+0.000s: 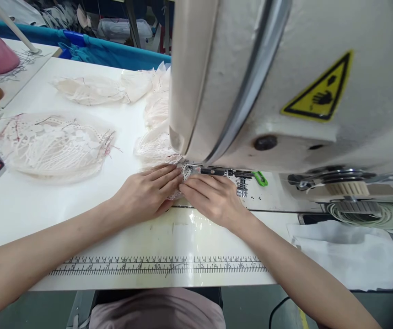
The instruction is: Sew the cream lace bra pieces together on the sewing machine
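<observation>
A white lace piece [186, 172] lies under the sewing machine head, at the presser foot. My left hand [150, 189] is on its left side, fingers held together over the lace and thumb tucked below. From the right, my right hand [213, 194] presses the lace with bent fingers beside the foot. The fingertips of both hands almost meet. Much of the lace is hidden under my hands, and the needle is hard to make out. More gathered lace [158, 141] extends behind my left hand along the machine head.
A lace cup-shaped piece [55, 146] lies at left, with another sheer piece [103, 89] farther back. The machine head [251, 91] blocks the upper right. A green thread snipper [261, 178] is right of the foot. A printed ruler [158, 266] runs along the front edge.
</observation>
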Tool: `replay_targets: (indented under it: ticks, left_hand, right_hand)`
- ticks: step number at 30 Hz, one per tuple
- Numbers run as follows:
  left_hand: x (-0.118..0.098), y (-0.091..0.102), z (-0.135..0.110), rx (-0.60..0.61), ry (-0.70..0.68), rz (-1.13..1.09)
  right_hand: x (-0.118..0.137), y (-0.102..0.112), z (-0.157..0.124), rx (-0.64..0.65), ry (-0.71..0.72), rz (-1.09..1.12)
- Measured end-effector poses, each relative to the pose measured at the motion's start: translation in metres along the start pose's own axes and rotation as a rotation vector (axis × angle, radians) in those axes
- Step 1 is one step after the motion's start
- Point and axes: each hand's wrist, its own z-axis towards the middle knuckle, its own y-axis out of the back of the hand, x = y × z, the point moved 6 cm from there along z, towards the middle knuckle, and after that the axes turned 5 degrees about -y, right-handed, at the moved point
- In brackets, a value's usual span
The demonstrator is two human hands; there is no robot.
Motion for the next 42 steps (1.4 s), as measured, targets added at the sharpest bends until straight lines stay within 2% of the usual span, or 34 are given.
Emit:
replay_targets:
  ticks: [18,26,30,34,36,40,42]
  left_hand:
    - [-0.005,-0.003,0.004,0.029,0.030,0.051]
    - [-0.007,-0.003,0.006,0.053,-0.018,0.105]
    - [-0.008,-0.003,0.007,0.066,-0.019,0.129]
    - [-0.008,-0.005,0.006,0.071,0.011,0.085]
    - [-0.007,-0.006,0.005,0.064,0.032,0.042]
    - [-0.011,-0.005,0.004,0.028,-0.065,0.014]
    - [-0.012,-0.005,0.003,0.024,-0.112,0.038]
  right_hand:
    - [-0.013,-0.006,-0.011,0.137,-0.127,0.063]
    - [-0.019,-0.004,-0.015,0.037,-0.093,0.046]
    - [-0.026,-0.005,-0.014,0.045,-0.155,0.091]
    - [-0.028,0.002,-0.012,-0.009,-0.163,0.071]
    - [-0.029,0.003,-0.011,0.022,-0.195,0.078]
    - [-0.033,0.000,-0.010,0.111,-0.290,0.138]
    - [-0.033,-0.001,-0.011,0.083,-0.292,0.159]
